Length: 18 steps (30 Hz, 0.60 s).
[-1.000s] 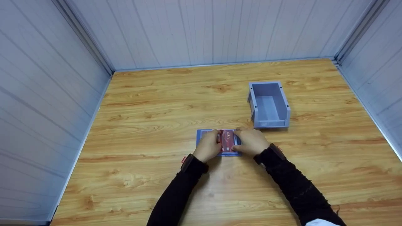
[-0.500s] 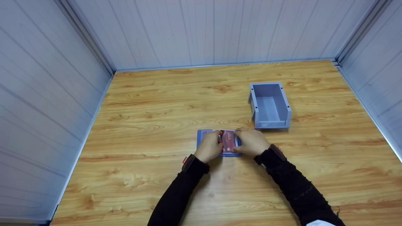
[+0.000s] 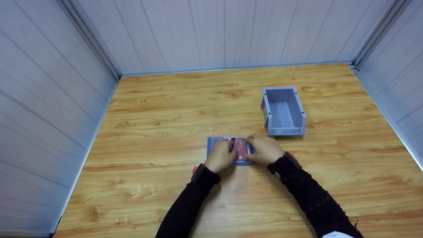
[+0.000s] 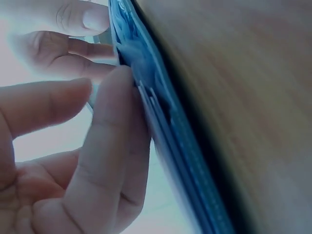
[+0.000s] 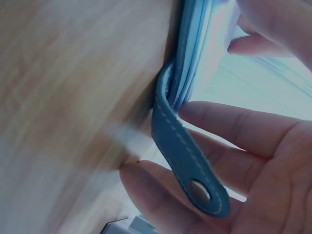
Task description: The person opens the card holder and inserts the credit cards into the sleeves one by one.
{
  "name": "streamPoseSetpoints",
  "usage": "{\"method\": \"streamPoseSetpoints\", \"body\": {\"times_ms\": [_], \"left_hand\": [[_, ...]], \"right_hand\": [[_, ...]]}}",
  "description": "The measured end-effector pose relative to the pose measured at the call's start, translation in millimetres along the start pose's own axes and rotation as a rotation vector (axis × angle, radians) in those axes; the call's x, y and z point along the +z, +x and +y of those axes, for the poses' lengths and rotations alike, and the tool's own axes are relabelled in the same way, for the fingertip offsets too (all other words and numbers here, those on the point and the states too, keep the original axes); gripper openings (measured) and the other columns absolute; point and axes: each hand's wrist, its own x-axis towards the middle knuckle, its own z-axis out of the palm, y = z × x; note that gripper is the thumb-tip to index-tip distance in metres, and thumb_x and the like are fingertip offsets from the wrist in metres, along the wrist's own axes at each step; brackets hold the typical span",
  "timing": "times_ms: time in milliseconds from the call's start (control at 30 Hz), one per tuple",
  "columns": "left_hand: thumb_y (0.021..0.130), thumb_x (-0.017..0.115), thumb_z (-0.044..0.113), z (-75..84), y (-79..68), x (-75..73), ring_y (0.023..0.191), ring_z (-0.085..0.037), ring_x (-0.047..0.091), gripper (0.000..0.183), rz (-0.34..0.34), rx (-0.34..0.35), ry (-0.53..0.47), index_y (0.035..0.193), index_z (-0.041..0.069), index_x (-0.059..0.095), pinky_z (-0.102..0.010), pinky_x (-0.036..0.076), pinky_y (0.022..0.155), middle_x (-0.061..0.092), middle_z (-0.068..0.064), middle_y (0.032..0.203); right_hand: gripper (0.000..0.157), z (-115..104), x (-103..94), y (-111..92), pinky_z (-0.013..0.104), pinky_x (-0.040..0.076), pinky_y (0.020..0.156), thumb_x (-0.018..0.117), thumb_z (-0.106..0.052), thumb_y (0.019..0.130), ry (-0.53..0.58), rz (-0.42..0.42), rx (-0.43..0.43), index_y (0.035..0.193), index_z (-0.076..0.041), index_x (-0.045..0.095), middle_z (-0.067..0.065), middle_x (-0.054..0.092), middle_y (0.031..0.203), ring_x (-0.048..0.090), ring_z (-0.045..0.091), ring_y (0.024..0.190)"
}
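Observation:
An opened blue card holder (image 3: 209, 142) lies on the table, a red card (image 3: 241, 147) with "VIP" lettering on its right side. My left hand (image 3: 219, 155) pinches at the red card's left edge, thumb nearer me and index finger beyond. At the holder's right edge, my right hand (image 3: 266, 149) grips with thumb and fingers apart along that side. The left wrist view shows fingers touching the stacked sleeves (image 4: 168, 141), their exact hold partly hidden. In the right wrist view a stitched strap (image 5: 178, 141) with a metal snap hangs across the fingers.
A grey open-front bin (image 3: 283, 115) stands just beyond my right hand. White panel walls (image 3: 211, 36) enclose the wooden table (image 3: 158, 115) at the back and both sides.
My left thumb and index finger have shifted slightly right and toward me over the red card's left edge. The right hand and the holder stay nearly still.

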Motion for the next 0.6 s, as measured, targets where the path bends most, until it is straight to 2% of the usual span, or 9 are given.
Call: {"method": "streamPoseSetpoints", "body": {"times_ms": [100,200,400,500,600], "left_hand": [[0.092,0.057,0.010,-0.3,-2.0,-1.1,0.085,-0.021,0.059,0.028,0.002,-0.021,-0.021,0.115,-0.005,0.067,-0.032,0.050,0.075,0.064,-0.011,0.093],[0.093,0.058,0.013,-1.8,-3.8,-4.2,0.100,-0.027,0.059,0.033,0.028,-0.032,-0.014,0.118,-0.006,0.065,-0.041,0.050,0.089,0.064,-0.016,0.105],[0.092,0.061,0.016,-9.9,-9.1,-17.9,0.102,-0.033,0.061,0.039,0.134,-0.031,0.012,0.122,-0.008,0.060,-0.046,0.050,0.093,0.061,-0.022,0.109],[0.091,0.064,0.018,-17.6,-11.0,-26.5,0.106,-0.035,0.061,0.048,0.201,-0.057,0.023,0.130,-0.008,0.056,-0.046,0.050,0.097,0.060,-0.023,0.116],[0.090,0.067,0.020,-26.8,-11.9,-34.4,0.110,-0.037,0.060,0.053,0.239,-0.105,0.021,0.133,-0.008,0.054,-0.047,0.048,0.100,0.058,-0.025,0.122]], "right_hand": [[0.073,-0.3,-0.1,-0.9,0.053,0.050,0.094,0.077,-0.048,0.077,0.004,-0.006,0.003,0.130,0.000,0.061,0.020,0.061,0.132,0.060,0.038,0.118],[0.073,-0.6,0.0,-0.9,0.052,0.050,0.095,0.078,-0.047,0.077,0.005,-0.003,0.002,0.130,0.000,0.061,0.020,0.061,0.131,0.060,0.038,0.118],[0.071,0.0,-0.5,0.7,0.051,0.048,0.099,0.078,-0.044,0.077,0.045,-0.001,0.024,0.130,0.000,0.061,0.018,0.062,0.130,0.058,0.036,0.120],[0.066,2.0,-1.2,2.0,0.050,0.047,0.100,0.077,-0.041,0.078,0.080,0.004,0.033,0.129,-0.001,0.062,0.016,0.063,0.127,0.058,0.035,0.119],[0.061,4.9,-3.1,2.4,0.049,0.048,0.098,0.077,-0.038,0.079,0.113,0.014,0.049,0.126,-0.002,0.064,0.016,0.066,0.123,0.060,0.034,0.115]]}}
